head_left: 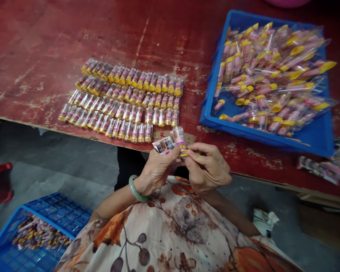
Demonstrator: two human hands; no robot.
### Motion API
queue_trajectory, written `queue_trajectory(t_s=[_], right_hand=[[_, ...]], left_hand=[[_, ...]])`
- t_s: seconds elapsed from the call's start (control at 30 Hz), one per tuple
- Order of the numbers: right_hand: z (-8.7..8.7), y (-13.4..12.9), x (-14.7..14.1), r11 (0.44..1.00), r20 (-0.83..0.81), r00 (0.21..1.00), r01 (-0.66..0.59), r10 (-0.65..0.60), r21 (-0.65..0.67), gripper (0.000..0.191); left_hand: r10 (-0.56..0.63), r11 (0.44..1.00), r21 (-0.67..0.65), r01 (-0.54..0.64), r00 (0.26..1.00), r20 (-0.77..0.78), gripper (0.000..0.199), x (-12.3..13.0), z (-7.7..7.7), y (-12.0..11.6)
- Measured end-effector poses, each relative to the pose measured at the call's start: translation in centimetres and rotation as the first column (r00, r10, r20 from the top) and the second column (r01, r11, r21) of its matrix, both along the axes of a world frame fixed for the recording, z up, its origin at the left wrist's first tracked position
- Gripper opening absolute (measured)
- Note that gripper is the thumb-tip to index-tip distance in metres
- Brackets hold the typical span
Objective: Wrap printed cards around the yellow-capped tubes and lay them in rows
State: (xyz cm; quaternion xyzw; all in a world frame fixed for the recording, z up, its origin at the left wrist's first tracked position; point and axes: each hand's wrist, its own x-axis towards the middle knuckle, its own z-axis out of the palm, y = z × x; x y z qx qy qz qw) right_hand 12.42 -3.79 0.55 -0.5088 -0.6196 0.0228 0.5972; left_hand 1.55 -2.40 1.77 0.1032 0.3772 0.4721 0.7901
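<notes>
Both my hands meet just off the table's front edge. My left hand (158, 166), with a green bangle at its wrist, is closed on a small printed label (163, 145) that pokes out past the thumb. Between the two hands stands a small printed packet (180, 139), white at the top, pink and yellow lower down; whether a tube is inside I cannot tell. My right hand (208, 164) pinches its lower edge with thumb and forefinger. Just beyond, rows of small yellow-capped tubes (127, 94) in printed wraps lie side by side.
A blue tray (208, 119) at the right holds many bagged pink tubes with yellow caps (260, 88). Loose printed wrappers (320, 168) lie at the table's right edge. Below left, a blue basket (59, 211) contains more wrapped tubes. A red stool (1, 183) stands farther left.
</notes>
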Motion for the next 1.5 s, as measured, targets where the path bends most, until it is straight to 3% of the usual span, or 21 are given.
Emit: queue_trajectory(t_s=[0.37,0.57,0.7,0.77,0.87,0.97,1.07,1.17,1.23,1.3,1.4,1.5], right_hand=[[0.2,-0.1,0.1,0.999,0.037,0.999,-0.029,0.028,0.028,0.021],[-0.4,0.0,0.4,0.998,0.145,0.989,-0.018,0.01,0.052,0.023],[-0.6,0.1,0.7,0.995,0.183,0.98,-0.09,0.08,0.049,0.029],[-0.4,0.3,1.1,0.986,0.138,0.977,-0.163,0.164,-0.018,0.029],[-0.1,1.5,1.8,0.901,-0.047,0.933,-0.357,0.356,-0.247,0.023],[0.1,3.8,1.5,0.758,-0.345,0.87,-0.481,0.351,-0.441,0.025],[0.5,6.5,-0.4,0.65,-0.532,0.798,-0.568,0.284,-0.505,0.033],[1.3,9.1,-3.7,0.518,-0.686,0.676,-0.702,0.269,-0.489,0.033],[2.0,11.2,-6.4,0.46,-0.778,0.586,-0.768,0.226,-0.445,0.032],[2.5,13.9,-9.6,0.453,-0.81,0.556,-0.78,0.187,-0.431,0.03],[2.0,18.8,-14.6,0.498,-0.774,0.608,-0.733,0.175,-0.463,0.02],[0.6,23.2,-18.8,0.526,-0.725,0.659,-0.697,0.201,-0.487,0.025]], left_hand=[[-0.032,0.999,0.003,0.032,0.999,-0.017,0.039,-0.1,-0.2,-0.2],[-0.026,1.0,0.017,0.025,1.0,0.014,0.036,0.1,-0.5,-0.1],[0.02,1.0,-0.005,-0.02,1.0,0.005,0.039,0.1,-0.6,0.1],[0.037,0.999,-0.004,-0.037,0.999,-0.004,0.044,-0.3,-0.7,0.4],[0.026,0.997,0.072,-0.022,0.998,-0.049,0.047,-1.7,-1.1,1.1],[0.0,0.982,0.187,0.024,0.992,-0.127,0.044,-3.5,-1.3,1.6],[0.036,0.962,0.274,0.014,0.984,-0.175,0.04,-5.2,-1.3,2.1],[0.137,0.946,0.316,-0.077,0.976,-0.172,0.038,-7.0,-1.4,3.0],[0.219,0.944,0.286,-0.163,0.96,-0.175,0.04,-8.6,-1.4,3.9],[0.348,0.924,0.234,-0.303,0.919,-0.184,0.045,-10.5,-1.5,4.7],[0.519,0.854,0.173,-0.492,0.83,-0.205,0.046,-13.2,-1.6,5.2],[0.533,0.846,0.141,-0.514,0.815,-0.228,0.042,-15.0,-1.9,4.6]])
